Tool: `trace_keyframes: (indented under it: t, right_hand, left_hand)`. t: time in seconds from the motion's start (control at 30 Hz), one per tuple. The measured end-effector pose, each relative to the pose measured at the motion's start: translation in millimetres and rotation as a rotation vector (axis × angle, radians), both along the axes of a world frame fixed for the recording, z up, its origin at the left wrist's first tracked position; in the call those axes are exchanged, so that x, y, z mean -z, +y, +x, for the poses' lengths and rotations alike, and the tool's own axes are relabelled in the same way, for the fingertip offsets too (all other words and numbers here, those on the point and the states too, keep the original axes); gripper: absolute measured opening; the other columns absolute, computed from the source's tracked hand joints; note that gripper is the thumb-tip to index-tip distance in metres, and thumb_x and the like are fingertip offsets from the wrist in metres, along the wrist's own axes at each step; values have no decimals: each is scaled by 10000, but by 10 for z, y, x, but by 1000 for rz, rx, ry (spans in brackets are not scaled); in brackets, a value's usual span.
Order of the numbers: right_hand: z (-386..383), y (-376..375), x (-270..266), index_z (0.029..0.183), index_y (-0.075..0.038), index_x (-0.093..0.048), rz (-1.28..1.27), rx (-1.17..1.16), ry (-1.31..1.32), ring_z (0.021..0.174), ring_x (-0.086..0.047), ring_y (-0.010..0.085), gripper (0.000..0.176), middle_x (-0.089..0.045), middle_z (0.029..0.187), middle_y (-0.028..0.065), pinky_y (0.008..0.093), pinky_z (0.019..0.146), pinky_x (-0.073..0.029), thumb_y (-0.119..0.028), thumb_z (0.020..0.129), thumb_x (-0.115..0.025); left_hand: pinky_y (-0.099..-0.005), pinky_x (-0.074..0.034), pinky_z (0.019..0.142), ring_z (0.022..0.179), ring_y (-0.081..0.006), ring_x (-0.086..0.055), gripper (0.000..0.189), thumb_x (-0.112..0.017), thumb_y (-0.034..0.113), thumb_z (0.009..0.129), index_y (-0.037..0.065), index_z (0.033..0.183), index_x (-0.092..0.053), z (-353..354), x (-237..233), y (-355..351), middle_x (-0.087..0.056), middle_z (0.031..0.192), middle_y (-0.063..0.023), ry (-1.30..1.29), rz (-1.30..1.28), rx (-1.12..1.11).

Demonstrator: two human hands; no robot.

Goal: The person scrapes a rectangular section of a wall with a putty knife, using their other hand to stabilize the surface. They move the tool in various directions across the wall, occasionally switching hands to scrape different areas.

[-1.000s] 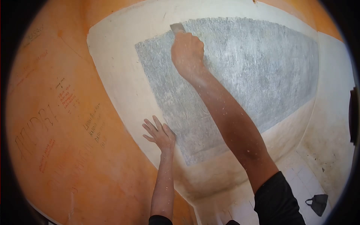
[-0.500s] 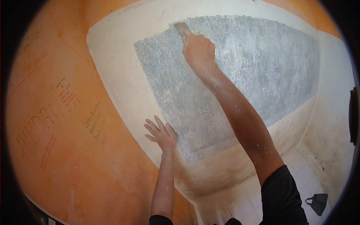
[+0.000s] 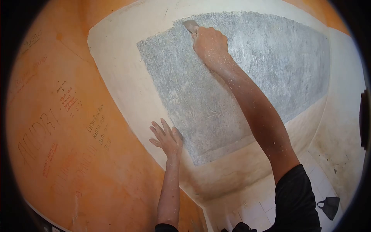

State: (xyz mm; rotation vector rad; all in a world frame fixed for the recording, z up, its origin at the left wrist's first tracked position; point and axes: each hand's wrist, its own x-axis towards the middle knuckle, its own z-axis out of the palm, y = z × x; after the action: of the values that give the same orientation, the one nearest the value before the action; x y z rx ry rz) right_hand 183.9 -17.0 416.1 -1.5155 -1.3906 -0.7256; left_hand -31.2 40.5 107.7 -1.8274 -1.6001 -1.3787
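We are gripping a scraper (image 3: pixel 190 25) in our right hand (image 3: pixel 210 43), fist closed around the hidden handle. Its metal blade is lying against the top left corner of the grey scraped patch (image 3: pixel 239 89), close to where the patch meets the cream wall (image 3: pixel 116 73). Our right arm is reaching up across the patch, speckled with pale dust, with a black sleeve (image 3: pixel 295 201) showing at the shoulder. Our left hand (image 3: pixel 167 139) is lying flat on the wall lower down, fingers spread wide and holding nothing. Its fingertips are resting on the cream paint and its thumb side is touching the patch's left edge. To the left, the orange wall (image 3: pixel 46 162) is carrying scrawled handwriting in red and dark strokes, too small to read in full. Below the patch, a stained cream band is running down to the pale tiled floor (image 3: pixel 255 210). A dark face mask (image 3: pixel 329 207) is lying there near the right-hand wall, well apart from both hands.
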Motion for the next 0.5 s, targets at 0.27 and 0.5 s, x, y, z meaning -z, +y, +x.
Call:
trace_keyframes:
  t: [0.27,0.5]
  right_hand:
    - [147,-63,108,1078,-21,-712,11,-41,42,805,-711,327,333,-712,861,193,464,708,-559,-293,1009,-533]
    - [217,-29,136,1135,-42,-705,-9,41,-28,819,-711,336,355,-718,887,185,472,729,-559,-318,1013,-517]
  left_hand:
    - [-732,23,1105,1526,-395,-28,619,-424,360,1027,132,1578,-258,36,-27,-52,-58,1657,-196,-33,-10,-9]
    - [-737,8,1104,1523,-413,-17,639,-428,347,1014,126,1582,-238,10,-36,-56,-51,1654,-207,-4,-47,-4]
